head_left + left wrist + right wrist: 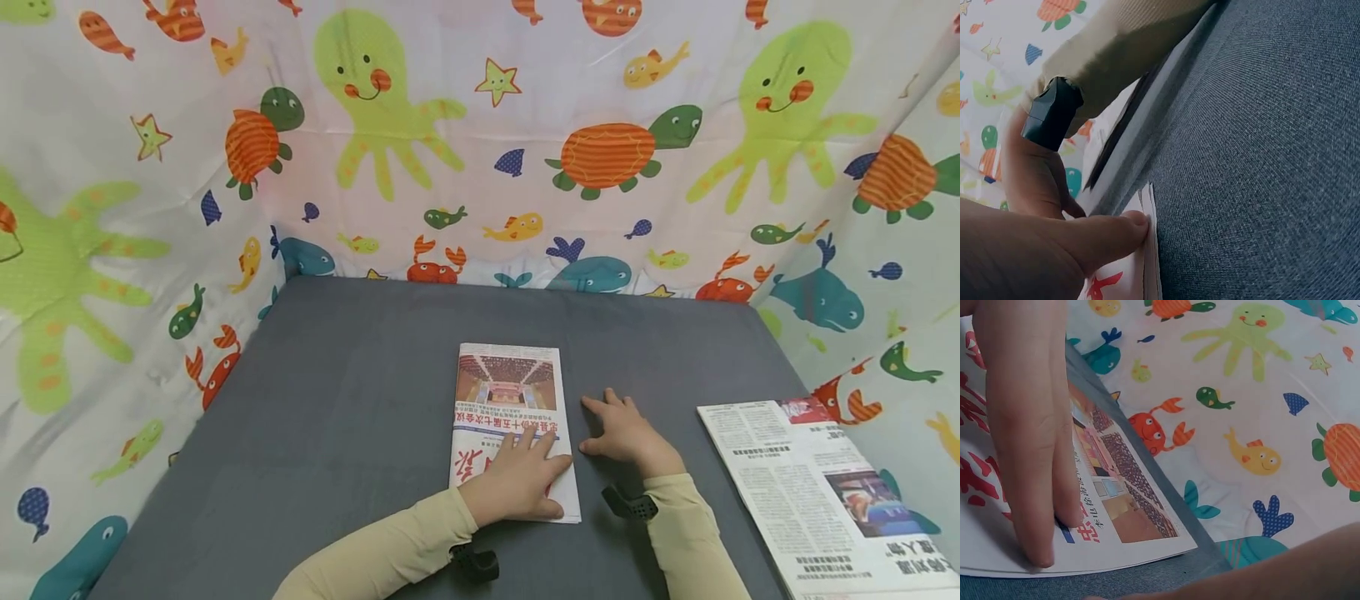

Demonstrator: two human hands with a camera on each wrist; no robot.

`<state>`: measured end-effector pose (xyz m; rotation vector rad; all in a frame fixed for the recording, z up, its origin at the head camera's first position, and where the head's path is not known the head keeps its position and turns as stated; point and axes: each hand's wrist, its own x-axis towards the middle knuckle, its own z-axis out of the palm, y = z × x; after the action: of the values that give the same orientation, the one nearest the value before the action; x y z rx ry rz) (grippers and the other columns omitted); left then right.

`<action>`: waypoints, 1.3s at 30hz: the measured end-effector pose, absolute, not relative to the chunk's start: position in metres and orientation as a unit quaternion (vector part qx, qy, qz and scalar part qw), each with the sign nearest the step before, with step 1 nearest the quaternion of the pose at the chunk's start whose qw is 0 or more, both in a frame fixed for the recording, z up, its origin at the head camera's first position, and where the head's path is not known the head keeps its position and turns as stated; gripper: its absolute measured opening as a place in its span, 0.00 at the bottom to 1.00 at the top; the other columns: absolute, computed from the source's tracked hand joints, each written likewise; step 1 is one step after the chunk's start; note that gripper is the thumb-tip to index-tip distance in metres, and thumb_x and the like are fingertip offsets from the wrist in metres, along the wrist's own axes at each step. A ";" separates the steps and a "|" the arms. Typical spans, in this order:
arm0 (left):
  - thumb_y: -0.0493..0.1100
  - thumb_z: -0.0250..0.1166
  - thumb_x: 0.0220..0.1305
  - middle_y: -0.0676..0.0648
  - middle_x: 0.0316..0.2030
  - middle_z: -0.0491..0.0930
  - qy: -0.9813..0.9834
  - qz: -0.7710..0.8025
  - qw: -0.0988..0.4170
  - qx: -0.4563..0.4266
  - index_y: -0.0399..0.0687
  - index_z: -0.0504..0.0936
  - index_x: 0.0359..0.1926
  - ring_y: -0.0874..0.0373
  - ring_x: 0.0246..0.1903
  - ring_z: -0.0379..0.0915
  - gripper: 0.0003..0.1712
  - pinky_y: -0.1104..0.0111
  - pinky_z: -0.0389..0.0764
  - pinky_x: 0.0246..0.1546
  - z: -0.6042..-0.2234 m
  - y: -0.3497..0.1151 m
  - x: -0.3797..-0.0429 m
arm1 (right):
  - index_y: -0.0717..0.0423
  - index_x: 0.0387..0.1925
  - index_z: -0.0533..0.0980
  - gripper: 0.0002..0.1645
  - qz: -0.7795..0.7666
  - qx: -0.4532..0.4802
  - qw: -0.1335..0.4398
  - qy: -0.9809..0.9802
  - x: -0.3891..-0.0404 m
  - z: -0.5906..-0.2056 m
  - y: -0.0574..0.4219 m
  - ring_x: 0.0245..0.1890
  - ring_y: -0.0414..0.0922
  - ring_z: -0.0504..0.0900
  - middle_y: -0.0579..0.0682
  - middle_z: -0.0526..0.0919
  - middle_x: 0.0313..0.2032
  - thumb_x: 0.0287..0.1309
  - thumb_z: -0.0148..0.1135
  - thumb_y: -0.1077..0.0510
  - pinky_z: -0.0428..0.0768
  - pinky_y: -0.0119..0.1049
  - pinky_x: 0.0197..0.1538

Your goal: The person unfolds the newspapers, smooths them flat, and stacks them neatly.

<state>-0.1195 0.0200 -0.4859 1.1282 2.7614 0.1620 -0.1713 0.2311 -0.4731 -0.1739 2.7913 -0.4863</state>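
Note:
A folded newspaper (pixel 510 379) lies upright in front of me on the grey cloth, its photo at the far end and red characters lower down. My left hand (pixel 517 477) rests on its lower half with the fingers spread. In the left wrist view, the left thumb (pixel 1119 237) lies at the paper's edge. Just right of the paper is my right hand (pixel 628 433), fingers apart, holding nothing. The right wrist view shows left-hand fingers (pixel 1029 456) pressing on the printed page near its edge.
A stack of larger newspapers (pixel 817 492) lies at the right on the grey cloth (pixel 337 400). A white curtain (pixel 480 225) printed with sea animals stands behind and at both sides. Each wrist wears a black band (pixel 630 504).

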 end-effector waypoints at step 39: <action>0.23 0.60 0.61 0.41 0.46 0.87 0.789 0.514 -0.217 0.259 0.43 0.77 0.66 0.63 0.29 0.70 0.32 0.77 0.69 0.28 -0.477 -0.041 -0.134 | 0.52 0.77 0.60 0.47 -0.167 -0.065 0.161 0.971 -0.173 -0.473 0.228 0.72 0.83 0.51 0.80 0.53 0.74 0.62 0.67 0.47 0.60 0.82 0.62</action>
<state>-0.1345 -0.0405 -0.4772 0.9479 2.8916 1.8824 -0.1733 0.2276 -0.4727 -0.1854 2.7724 -0.4763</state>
